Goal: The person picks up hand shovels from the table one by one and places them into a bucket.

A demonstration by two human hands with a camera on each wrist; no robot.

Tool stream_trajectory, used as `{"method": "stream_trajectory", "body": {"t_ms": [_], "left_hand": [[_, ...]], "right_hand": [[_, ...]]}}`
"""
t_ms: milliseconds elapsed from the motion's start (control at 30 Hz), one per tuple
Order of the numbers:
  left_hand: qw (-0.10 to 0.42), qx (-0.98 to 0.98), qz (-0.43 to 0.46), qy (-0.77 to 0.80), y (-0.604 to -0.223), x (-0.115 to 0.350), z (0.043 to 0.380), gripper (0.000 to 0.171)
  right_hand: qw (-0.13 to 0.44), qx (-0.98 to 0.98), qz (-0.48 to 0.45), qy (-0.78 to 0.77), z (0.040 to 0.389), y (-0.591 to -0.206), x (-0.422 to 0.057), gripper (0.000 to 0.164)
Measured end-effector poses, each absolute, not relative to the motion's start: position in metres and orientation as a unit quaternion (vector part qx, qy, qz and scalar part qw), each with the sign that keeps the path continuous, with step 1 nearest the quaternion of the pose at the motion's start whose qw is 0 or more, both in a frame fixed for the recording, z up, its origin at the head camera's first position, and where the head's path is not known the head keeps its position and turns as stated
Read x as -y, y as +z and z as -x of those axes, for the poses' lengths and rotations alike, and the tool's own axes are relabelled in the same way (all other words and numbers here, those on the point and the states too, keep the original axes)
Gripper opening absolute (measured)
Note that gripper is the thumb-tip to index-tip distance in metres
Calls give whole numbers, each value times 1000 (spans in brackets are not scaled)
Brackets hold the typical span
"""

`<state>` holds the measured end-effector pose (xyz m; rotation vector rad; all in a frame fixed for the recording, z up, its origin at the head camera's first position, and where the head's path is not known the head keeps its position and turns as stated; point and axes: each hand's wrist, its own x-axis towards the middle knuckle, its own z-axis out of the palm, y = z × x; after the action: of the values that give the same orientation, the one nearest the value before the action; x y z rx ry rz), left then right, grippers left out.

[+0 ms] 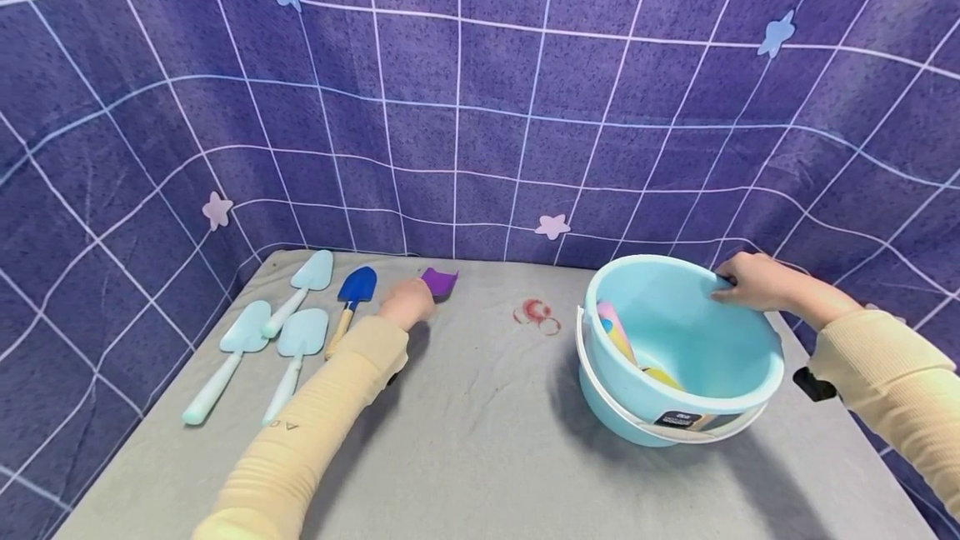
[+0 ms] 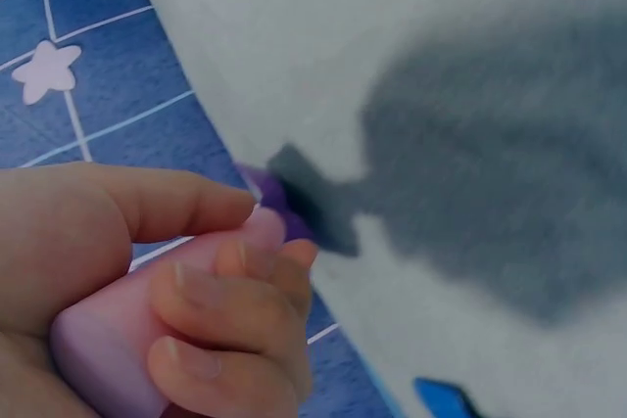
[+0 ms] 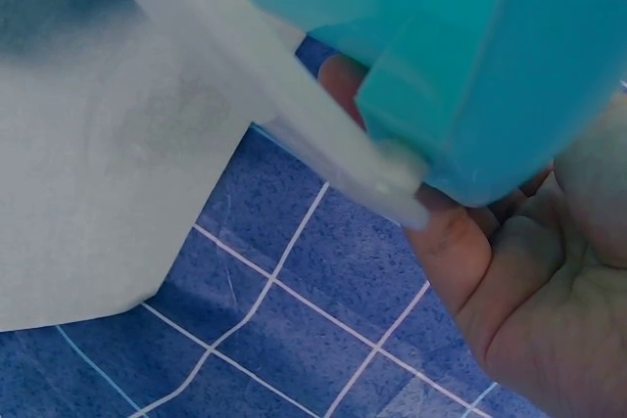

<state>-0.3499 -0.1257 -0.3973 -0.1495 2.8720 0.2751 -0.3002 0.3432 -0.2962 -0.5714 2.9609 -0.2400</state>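
My left hand (image 1: 407, 303) grips a toy shovel with a pink handle (image 2: 118, 340) and a purple blade (image 1: 438, 281). In the left wrist view the fingers curl round the handle, and the blade shows beyond the fingertips. At the right, my right hand (image 1: 753, 280) holds the far right rim of a light blue bucket (image 1: 705, 332), thumb inside the wall. Pink, blue and yellow things (image 1: 617, 332) lie inside the bucket. Its white carrying handle (image 1: 611, 398) hangs down the near side. In the right wrist view, fingers wrap the bucket's edge close to the handle's joint.
Left of my left arm lie a blue shovel (image 1: 358, 284) with a beige handle and several pale blue shovels (image 1: 303, 332). A red ring-shaped mark (image 1: 536, 312) is on the grey tabletop (image 1: 487, 407). A purple gridded cloth (image 1: 495, 140) hangs behind.
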Motion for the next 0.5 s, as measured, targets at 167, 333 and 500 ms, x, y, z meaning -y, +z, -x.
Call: {"method": "stream_trajectory", "body": {"t_ms": [167,333,500], "left_hand": [[131,-989,31,68,-376,127,347,34],[128,-991,19,38,-353,126,348,30],[116,-993,7,23,-328,127,347,35]], "right_hand": [[60,-977,189,-79,299,-296,-343,32],[57,-977,188,-79,298,-295,-343,34],[54,-977,189,-77,299,-296,-342,33]]}}
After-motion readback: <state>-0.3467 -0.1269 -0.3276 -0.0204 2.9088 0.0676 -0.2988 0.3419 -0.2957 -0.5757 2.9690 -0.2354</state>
